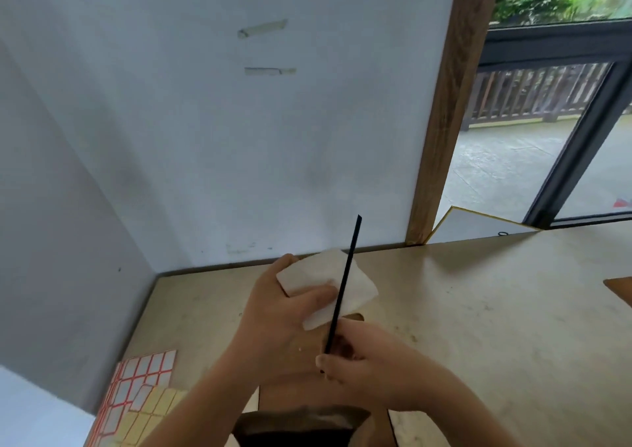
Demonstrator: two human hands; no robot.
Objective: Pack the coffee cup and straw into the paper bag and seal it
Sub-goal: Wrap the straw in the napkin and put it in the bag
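My right hand pinches the lower end of a thin black straw, which points up and away, slightly tilted. My left hand holds a folded white napkin just behind the straw. Below both hands stands a brown paper bag with its dark mouth open at the bottom edge of the view. A brown cardboard piece peeks out under the napkin; I cannot tell whether it belongs to the cup or the bag. The coffee cup itself is not visible.
Sheets of red-bordered white and yellow labels lie at the lower left on the beige table. A white board leans by the wooden post. Another brown object's corner shows at the right edge. A white wall stands close behind.
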